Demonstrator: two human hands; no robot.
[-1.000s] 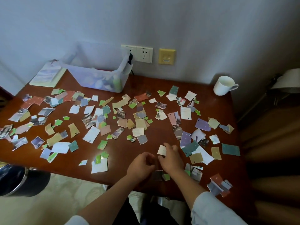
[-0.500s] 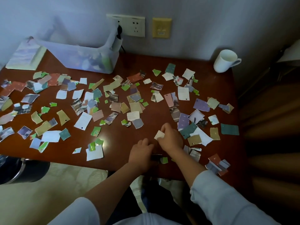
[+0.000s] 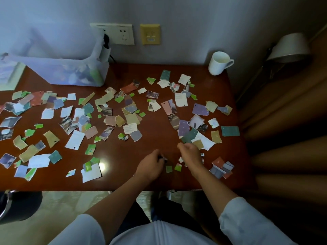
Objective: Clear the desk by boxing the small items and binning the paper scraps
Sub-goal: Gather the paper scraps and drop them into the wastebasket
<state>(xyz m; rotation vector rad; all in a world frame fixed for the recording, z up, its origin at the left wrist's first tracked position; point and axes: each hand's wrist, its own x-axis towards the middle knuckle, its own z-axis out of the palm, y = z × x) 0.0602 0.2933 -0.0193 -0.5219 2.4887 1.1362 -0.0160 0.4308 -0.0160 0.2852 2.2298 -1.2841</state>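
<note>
Scraps (image 3: 180, 99): dozens strewn across the bench (image 3: 155, 144), none visibly binned; most of the job remains, I'd judge.
Box (image 3: 70, 71): back left, already holding items.
Bin (image 3: 16, 207): on the floor, front left.
Left hand (image 3: 150, 165): pinches a dark scrap (image 3: 162, 157).
Right hand (image 3: 191, 152): curled over scraps; grip unclear.

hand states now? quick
Left hand: curled, gripping a small paper scrap.
Right hand: curled at the dark green scrap; a grip cannot be told.
</note>
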